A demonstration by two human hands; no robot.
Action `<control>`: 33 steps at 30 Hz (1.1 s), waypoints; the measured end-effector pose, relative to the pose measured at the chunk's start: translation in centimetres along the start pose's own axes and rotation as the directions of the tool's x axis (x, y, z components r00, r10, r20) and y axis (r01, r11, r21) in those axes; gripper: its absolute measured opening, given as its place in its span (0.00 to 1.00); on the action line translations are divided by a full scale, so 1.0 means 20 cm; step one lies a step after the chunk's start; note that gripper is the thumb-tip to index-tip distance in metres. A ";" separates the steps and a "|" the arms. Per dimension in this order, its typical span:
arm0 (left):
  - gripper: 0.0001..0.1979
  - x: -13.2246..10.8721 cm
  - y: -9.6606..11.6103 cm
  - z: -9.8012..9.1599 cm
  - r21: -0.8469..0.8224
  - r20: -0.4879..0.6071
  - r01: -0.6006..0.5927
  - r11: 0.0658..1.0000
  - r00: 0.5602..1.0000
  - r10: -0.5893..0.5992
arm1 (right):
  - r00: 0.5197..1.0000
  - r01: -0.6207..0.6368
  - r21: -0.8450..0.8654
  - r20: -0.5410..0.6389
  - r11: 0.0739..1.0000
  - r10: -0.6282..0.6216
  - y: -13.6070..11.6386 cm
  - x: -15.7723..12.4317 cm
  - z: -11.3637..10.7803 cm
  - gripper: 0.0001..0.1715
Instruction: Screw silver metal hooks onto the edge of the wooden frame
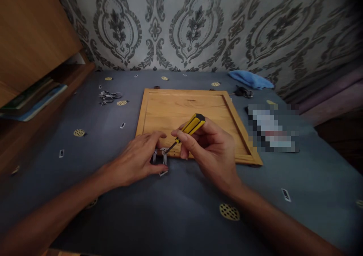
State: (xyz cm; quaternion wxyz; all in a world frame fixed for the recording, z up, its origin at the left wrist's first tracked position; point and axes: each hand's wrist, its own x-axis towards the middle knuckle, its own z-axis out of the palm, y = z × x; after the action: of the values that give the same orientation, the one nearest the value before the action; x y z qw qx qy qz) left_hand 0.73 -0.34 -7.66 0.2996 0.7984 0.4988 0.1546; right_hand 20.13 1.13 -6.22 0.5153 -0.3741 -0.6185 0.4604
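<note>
A wooden framed panel (187, 112) lies flat on a blue-grey patterned cloth (176, 207). At the panel's near left corner sits a small metal hinge (163, 154). My left hand (138, 159) grips that hinge between thumb and fingers, pressing it against the panel's edge. My right hand (208, 148) is closed around a yellow-and-black screwdriver (190, 127), whose thin shaft slants down to the left with its tip at the hinge.
More metal hinges (107, 96) lie at the back left of the cloth. A blue rag (251, 79) and a dark object (243, 92) sit at the back right, a blurred flat item (273, 129) right of the panel. Wooden shelves with books (31, 101) stand at left; wallpapered wall behind.
</note>
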 end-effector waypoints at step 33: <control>0.19 0.01 0.01 -0.01 0.039 -0.034 -0.087 0.995 0.995 0.089 | 0.936 0.001 -0.006 0.351 1.000 0.001 -0.03 0.10 0.04 0.19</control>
State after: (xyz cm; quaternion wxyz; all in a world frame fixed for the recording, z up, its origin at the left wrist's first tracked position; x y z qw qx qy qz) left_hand 0.88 -0.26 -7.44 0.2683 0.8222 0.4713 0.1726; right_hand 19.01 2.70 -5.19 0.3956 -0.2873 -0.7019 0.5180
